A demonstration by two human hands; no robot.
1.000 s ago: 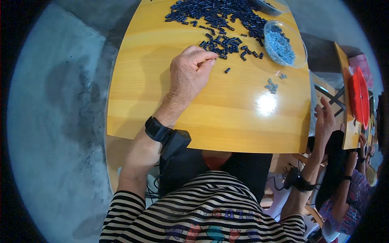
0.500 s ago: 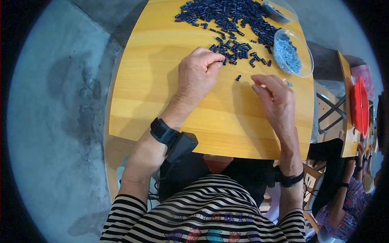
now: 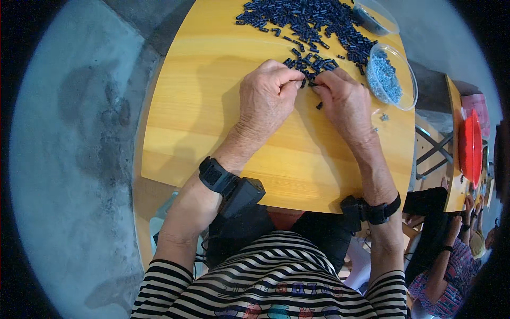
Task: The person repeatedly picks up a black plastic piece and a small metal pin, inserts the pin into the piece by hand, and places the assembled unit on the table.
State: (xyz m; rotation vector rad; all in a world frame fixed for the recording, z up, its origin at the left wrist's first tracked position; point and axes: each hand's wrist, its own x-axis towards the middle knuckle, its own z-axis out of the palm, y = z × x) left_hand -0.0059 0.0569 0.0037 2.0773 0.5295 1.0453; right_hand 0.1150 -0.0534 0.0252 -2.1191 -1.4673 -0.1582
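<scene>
My left hand [image 3: 265,97] is closed in a pinch, with a small black plastic piece [image 3: 303,83] at its fingertips. Close beside it, my right hand [image 3: 346,103] has thumb and forefinger pressed together; what they hold, if anything, is too small to tell. Just beyond both hands lies a loose cluster of small black pieces [image 3: 317,64]. One single black piece [image 3: 319,106] rests on the table under the right hand's fingers.
A large pile of black pieces [image 3: 313,21] covers the table's [image 3: 212,138] far side. At right stands a clear tub of tiny light-blue pieces [image 3: 385,80], a second tub [image 3: 377,18] behind it. Further right are a red basin [image 3: 469,149] and other people [image 3: 449,266].
My right hand has moved left and forward to the cluster, beside my left hand, and its fingers have closed. The left hand keeps its pinch, almost in place.
</scene>
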